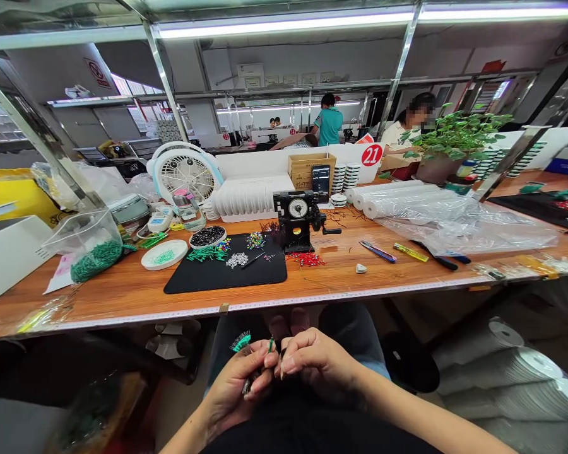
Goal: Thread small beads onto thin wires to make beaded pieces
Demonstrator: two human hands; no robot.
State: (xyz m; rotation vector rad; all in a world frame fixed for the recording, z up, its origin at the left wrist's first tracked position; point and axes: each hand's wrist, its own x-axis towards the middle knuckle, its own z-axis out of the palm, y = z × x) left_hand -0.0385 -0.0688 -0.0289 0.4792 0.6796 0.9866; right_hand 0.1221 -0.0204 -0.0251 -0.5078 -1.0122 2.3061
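Note:
My left hand (241,381) is closed around a bundle of thin dark wire-like pieces with green sections (241,342), which fan out above the thumb. A single small green piece (271,343) stands up at its thumb and fingertip. Beside it, my right hand (319,362) has thumb and forefinger pinched, close to the left fingertips. Something small and dark shows at that pinch, too small to name. Both hands are above my lap, below the table's front edge. On the table ahead lies a black mat (231,282) with piles of green, white and multicoloured small parts.
A black hand-cranked machine (297,221) with a dial stands at the mat's right, red pieces (307,259) before it. A white dish (165,255) and bag of green parts (97,258) are left. Tweezers (377,251) and a yellow-handled tool (411,252) lie right. Co-workers sit beyond.

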